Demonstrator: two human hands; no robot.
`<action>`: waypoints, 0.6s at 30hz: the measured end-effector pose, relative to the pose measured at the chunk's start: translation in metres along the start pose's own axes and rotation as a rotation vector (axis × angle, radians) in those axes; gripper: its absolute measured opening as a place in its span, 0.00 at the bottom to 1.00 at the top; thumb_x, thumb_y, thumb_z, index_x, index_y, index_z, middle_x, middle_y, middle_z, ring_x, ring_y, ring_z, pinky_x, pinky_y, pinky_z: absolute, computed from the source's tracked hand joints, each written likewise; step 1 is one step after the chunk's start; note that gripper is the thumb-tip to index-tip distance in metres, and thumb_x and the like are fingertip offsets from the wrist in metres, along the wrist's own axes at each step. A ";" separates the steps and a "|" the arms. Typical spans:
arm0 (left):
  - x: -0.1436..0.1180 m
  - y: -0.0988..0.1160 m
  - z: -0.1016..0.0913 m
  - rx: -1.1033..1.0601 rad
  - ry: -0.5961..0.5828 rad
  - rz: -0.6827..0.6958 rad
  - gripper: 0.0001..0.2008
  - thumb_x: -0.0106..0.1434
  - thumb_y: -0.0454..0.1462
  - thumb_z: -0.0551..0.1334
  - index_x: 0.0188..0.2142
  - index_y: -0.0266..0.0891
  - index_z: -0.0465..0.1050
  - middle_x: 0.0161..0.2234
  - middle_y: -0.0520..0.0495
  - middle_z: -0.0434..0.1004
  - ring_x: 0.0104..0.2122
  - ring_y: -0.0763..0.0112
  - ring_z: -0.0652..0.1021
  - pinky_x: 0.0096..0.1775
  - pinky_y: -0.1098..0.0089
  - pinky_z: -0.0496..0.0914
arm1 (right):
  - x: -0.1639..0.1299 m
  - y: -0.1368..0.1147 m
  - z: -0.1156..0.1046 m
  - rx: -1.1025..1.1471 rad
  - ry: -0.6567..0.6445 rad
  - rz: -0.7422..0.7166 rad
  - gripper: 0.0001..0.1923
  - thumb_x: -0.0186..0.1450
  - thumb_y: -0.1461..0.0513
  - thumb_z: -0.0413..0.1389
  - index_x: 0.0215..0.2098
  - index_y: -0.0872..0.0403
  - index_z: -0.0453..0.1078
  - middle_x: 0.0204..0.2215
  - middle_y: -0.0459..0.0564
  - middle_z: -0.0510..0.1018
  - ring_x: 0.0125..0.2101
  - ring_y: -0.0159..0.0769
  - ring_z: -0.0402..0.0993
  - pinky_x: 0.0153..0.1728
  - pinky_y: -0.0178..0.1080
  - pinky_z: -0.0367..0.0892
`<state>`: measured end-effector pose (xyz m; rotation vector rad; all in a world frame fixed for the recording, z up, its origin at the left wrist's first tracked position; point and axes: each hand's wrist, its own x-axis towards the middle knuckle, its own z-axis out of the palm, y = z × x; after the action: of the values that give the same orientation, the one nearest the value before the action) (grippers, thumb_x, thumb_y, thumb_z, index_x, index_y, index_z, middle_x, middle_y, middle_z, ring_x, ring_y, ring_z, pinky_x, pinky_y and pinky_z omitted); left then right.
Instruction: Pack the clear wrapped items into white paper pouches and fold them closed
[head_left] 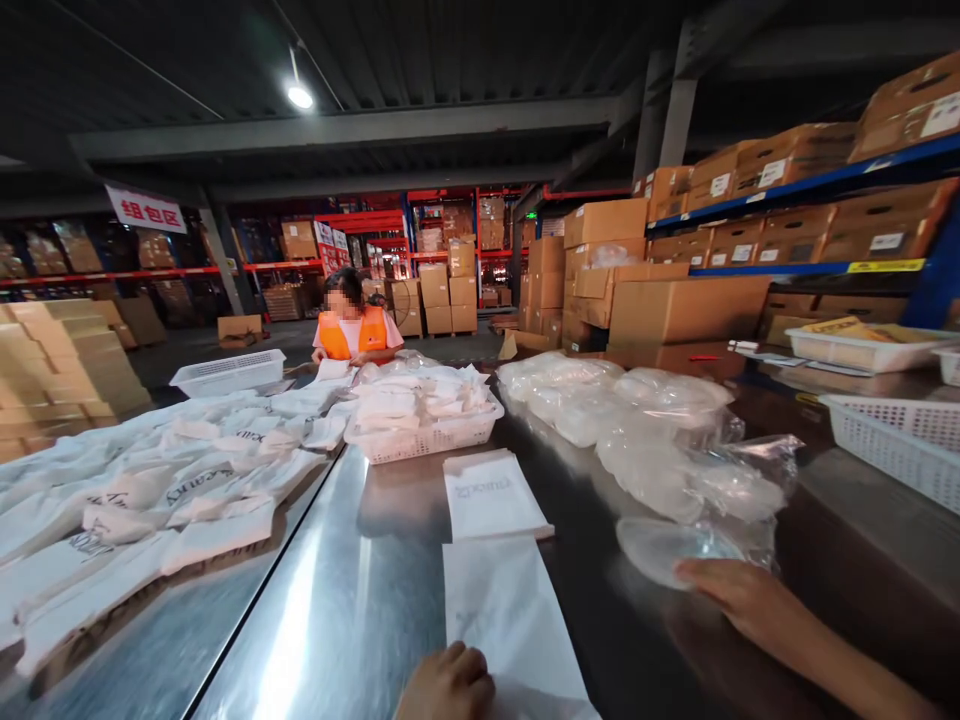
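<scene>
A dim warehouse with racks of brown cardboard boxes [787, 160] is stretching behind a long, shiny stainless-steel counter [352, 600]. On the near edge of the counter, a flat white paper bag [506, 610] is lying lengthwise, and the left hand [448, 685] is resting on its near end, fingers curled under in a loose fist; whether it is pinching the paper cannot be told. A second, smaller white paper bag with faint grey lettering [491, 495] is lying just beyond the first. To the right, the right hand [739, 595] is reaching out flat, fingers spread open, its fingertips touching a clear, rounded plastic packet [664, 548] at the near end of a long heap of similar clear plastic packets [637, 420]. Farther back in the middle, a white slotted plastic basket [427, 435] is holding a pile of white packages. On the left, many printed white bags [150, 490] are lying spread over the counter. At the far end, a person in an orange vest [352, 330] is working. Another white slotted basket [900, 440] is sitting at the right edge.
</scene>
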<state>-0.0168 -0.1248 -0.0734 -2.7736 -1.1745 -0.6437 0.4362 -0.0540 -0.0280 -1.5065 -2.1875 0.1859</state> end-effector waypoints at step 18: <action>-0.002 0.024 -0.008 -0.335 0.152 -0.280 0.17 0.56 0.22 0.58 0.36 0.44 0.78 0.47 0.51 0.79 0.49 0.66 0.75 0.54 0.61 0.67 | 0.034 -0.066 0.027 -0.025 -0.037 -0.096 0.21 0.65 0.54 0.50 0.50 0.53 0.74 0.50 0.53 0.76 0.52 0.45 0.71 0.55 0.47 0.65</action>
<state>-0.0044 -0.1450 -0.0649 -2.7684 -1.5630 -1.1530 0.3582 -0.0442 -0.0170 -1.4175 -2.2935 0.1568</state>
